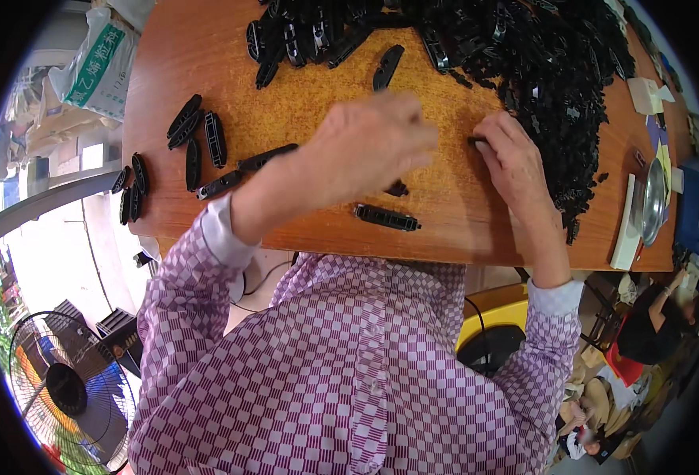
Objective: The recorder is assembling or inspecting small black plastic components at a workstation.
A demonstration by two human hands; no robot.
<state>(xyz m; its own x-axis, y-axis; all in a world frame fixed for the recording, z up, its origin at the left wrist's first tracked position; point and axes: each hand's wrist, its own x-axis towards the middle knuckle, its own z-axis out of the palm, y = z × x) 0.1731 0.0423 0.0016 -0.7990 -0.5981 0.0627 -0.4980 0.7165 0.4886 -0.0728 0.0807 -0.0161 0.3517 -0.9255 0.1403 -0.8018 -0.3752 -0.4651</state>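
My left hand is over the middle of the table, smeared by motion, so I cannot tell what its fingers hold. Just below it, a dark piece lies partly covered. Between the thumb and fingertips of my right hand is a small black plastic piece; its exact kind is too small to tell. A long narrow black plastic housing lies close to the near table edge. Another black housing rests beyond my left hand, and one more shows beside my left wrist.
Black housings lie scattered on the left of the wooden table. A heap of black housings covers the far side, and small black pieces spread along the right. A metal bowl stands farther right; a fan is lower left.
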